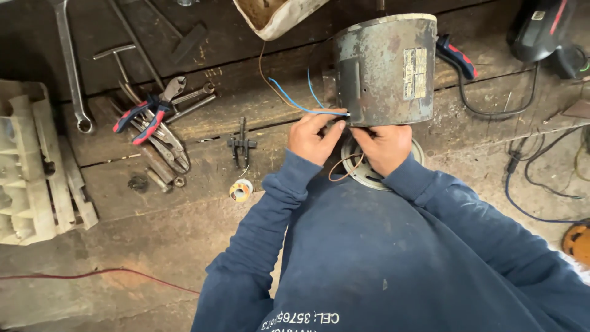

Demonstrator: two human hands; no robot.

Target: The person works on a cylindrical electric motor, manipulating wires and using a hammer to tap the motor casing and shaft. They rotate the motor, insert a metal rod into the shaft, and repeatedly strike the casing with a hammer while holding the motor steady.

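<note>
While I lean over the wooden bench [184, 203], my left hand [312, 136] pinches the blue wire [289, 101] and my right hand [384, 146] pinches a brown wire [344, 169], both beside the rusty motor [384, 67]. Pliers [147, 110] lie well apart.

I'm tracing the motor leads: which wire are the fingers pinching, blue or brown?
The blue wire: the left hand pinches its end against the motor housing, while the brown wire loops loose below both hands.

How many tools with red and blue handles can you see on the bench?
2. Red-and-blue-handled pliers lie in the tool pile left of the hands; another red-and-blue handle pokes out behind the grey metal motor housing, its head hidden. More may be hidden.
</note>
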